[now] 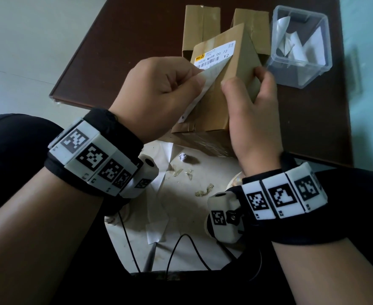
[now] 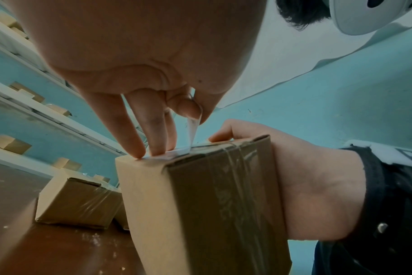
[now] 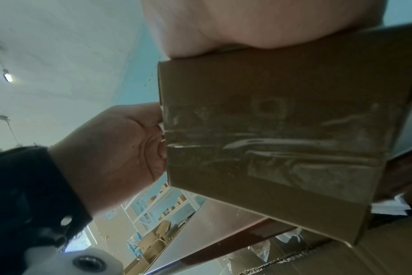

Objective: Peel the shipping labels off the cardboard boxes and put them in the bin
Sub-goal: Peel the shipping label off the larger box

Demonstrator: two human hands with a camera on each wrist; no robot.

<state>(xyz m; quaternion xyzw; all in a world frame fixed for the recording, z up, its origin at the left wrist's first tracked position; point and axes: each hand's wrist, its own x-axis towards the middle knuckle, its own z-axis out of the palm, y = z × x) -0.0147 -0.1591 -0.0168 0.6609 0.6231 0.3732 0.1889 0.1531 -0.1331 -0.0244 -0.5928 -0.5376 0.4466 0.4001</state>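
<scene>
Your left hand pinches the half-peeled label; your right hand grips the cardboard box (long axis pointing away from you).

You hold a matt brown cardboard box, its end sealed with glossy clear tape that shines in the left wrist view. The shipping label is smooth white paper, its lifted part showing a plain, slightly shiny back. The bin is clear, glossy plastic. The table is dark wood-look, smooth with a faint sheen. Your wristbands are black cloth carrying matt white plastic blocks.
</scene>
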